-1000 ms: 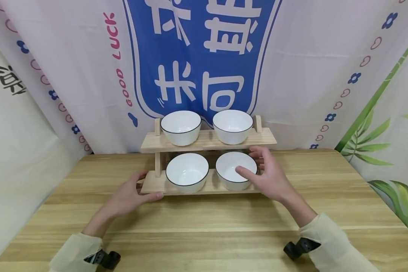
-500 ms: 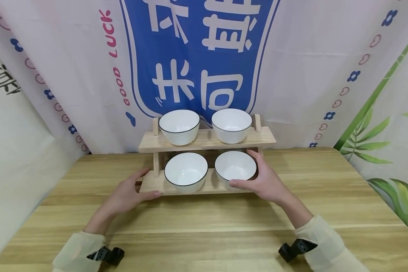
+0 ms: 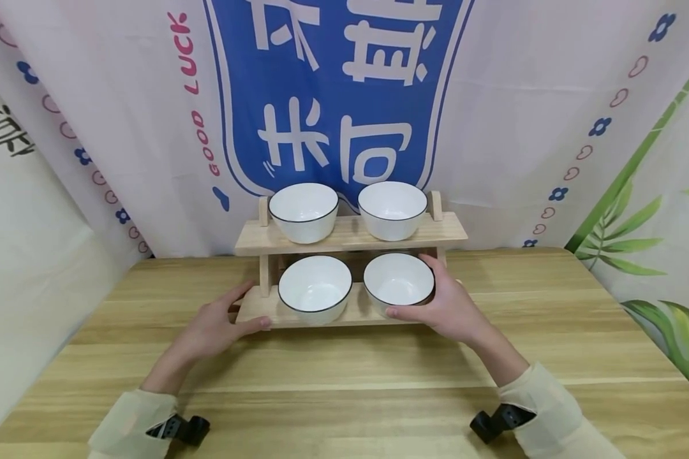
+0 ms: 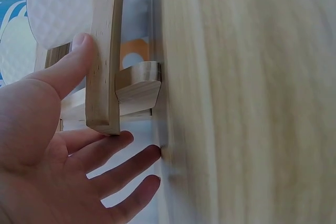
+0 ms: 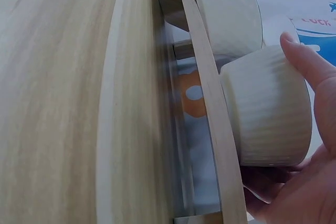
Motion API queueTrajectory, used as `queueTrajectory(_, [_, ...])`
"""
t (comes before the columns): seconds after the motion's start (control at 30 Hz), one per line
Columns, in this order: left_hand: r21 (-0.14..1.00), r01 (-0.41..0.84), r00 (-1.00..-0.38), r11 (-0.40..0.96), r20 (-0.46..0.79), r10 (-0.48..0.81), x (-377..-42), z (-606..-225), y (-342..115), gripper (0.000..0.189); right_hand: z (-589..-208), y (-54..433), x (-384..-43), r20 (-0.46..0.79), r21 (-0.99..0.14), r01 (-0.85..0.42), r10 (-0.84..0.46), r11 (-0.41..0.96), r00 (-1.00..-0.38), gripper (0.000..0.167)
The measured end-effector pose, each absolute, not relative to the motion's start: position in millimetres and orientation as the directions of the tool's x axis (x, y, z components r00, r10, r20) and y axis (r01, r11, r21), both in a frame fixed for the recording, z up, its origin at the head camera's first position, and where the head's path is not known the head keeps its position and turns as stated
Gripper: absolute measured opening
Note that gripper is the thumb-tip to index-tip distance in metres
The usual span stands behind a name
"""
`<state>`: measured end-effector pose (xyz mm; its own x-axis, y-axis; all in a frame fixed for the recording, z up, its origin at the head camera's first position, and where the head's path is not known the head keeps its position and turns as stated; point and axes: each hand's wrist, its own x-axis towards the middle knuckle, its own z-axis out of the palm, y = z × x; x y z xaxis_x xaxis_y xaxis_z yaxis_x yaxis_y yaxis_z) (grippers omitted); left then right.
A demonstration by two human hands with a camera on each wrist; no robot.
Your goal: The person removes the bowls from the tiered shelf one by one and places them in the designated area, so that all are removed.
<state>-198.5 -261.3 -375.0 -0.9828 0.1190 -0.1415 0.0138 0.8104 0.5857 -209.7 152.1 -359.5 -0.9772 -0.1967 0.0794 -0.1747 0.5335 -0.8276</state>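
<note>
A two-tier wooden display rack (image 3: 344, 242) carries white bowls with dark rims, two on each tier. At the lower tier's left end, my left hand (image 3: 212, 328) holds the board, thumb on its front edge. In the left wrist view, the other fingers (image 4: 113, 150) spread around the end of the board (image 4: 102, 93). My right hand (image 3: 453, 309) grips the lower right bowl (image 3: 399, 280), thumb at its front and fingers round its far right side. The right wrist view shows this bowl (image 5: 270, 108) over the shelf board, fingers partly hidden behind it.
Beside the gripped bowl stands the lower left bowl (image 3: 314, 287). Two upper bowls (image 3: 304, 213) sit on the top tier. A printed curtain (image 3: 505, 127) hangs right behind the rack. The wood-grain table (image 3: 344, 376) extends in front.
My right thumb has come down from over the lower right bowl's inside to its front wall, and the fingers have closed on the bowl. My left hand keeps its place on the rack.
</note>
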Motion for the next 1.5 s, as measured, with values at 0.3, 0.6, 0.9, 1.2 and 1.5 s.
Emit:
queueTrajectory(0.3, [0.59, 0.004, -0.984, 0.807, -0.14, 0.107, -196, -374, -263, 0.111, -364, 146, -210, 0.13, -0.823, -0.184, -0.136, 0.537, -0.982, 0.115])
queueTrajectory(0.6, [0.594, 0.008, -0.985, 0.804, -0.136, 0.11, -197, -377, -265, 0.11, -367, 145, -210, 0.175, -0.827, -0.209, -0.115, 0.522, -0.978, 0.11])
queueTrajectory(0.9, [0.604, 0.024, -0.985, 0.797, -0.123, 0.122, -199, -378, -263, 0.109, -357, 148, -206, 0.217, -0.835, -0.243, -0.11, 0.494, -0.97, 0.105])
queueTrajectory(1.2, [0.602, 0.017, -0.985, 0.799, -0.128, 0.118, -197, -378, -263, 0.109, -350, 145, -201, 0.234, -0.824, -0.267, -0.13, 0.499, -0.964, 0.106])
queueTrajectory(1.5, [0.598, 0.003, -0.984, 0.801, -0.141, 0.109, -198, -377, -261, 0.109, -346, 139, -192, 0.241, -0.831, -0.287, -0.156, 0.476, -0.958, 0.107])
